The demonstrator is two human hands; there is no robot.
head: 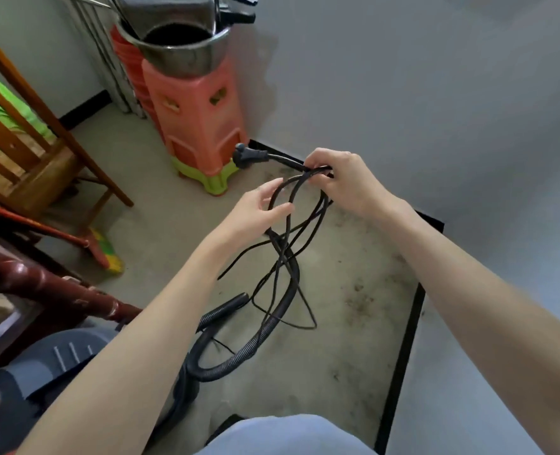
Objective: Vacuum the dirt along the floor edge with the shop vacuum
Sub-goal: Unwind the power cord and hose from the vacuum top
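My right hand (341, 182) pinches the black power cord (291, 247) near its plug (244, 156), which sticks out to the left. My left hand (258, 211) holds a loop of the same cord with fingers curled round it. Tangled loops of the cord hang down to the floor. The ribbed black vacuum hose (239, 356) curves over the floor below my hands. The shop vacuum body (25, 389), dark grey with an orange mark, sits at the lower left, partly behind my left arm. Dirt (360, 300) speckles the grey floor along the black skirting (406, 349) on the right.
A stack of orange and green plastic stools (199, 126) with a metal pot (180, 50) on top stands in the corner. A wooden chair (32, 152) and a broom head (104, 251) are at the left. A dark red furniture rail (55, 290) is nearby.
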